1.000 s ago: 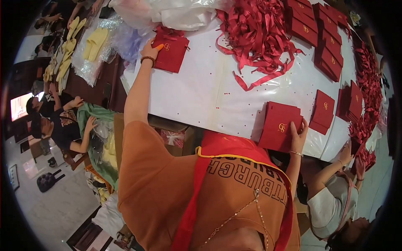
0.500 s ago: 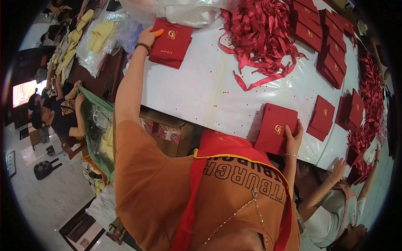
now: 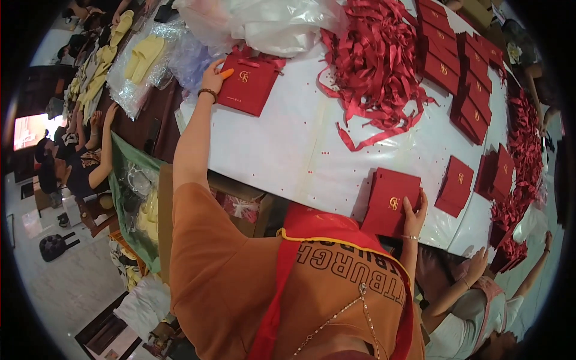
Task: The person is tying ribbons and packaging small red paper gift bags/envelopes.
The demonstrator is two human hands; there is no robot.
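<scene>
My left hand (image 3: 212,79), with an orange cover on its thumb, grips the left edge of a red paper bag (image 3: 249,90) at the table's far left. Red ribbon (image 3: 264,62) lies along that bag's top edge. Whether more bags lie under it I cannot tell. By the near edge, my right hand (image 3: 415,215) holds the right side of a small stack of flat red bags (image 3: 390,195), thumb on the front face and the other fingers partly hidden at the edge. Gold emblems mark the bags.
A heap of red ribbons (image 3: 378,66) lies mid-table, with clear plastic (image 3: 270,27) left of it. More red bags (image 3: 459,180) and stacks (image 3: 471,117) stand right. A co-worker's hand (image 3: 477,264) rests near the right edge. An open box (image 3: 246,210) sits below the table.
The whole view has shifted, so the table appears lower. Ribbon now shows along the top of the bag at my left hand, where a plain edge was before. My right hand keeps its hold.
</scene>
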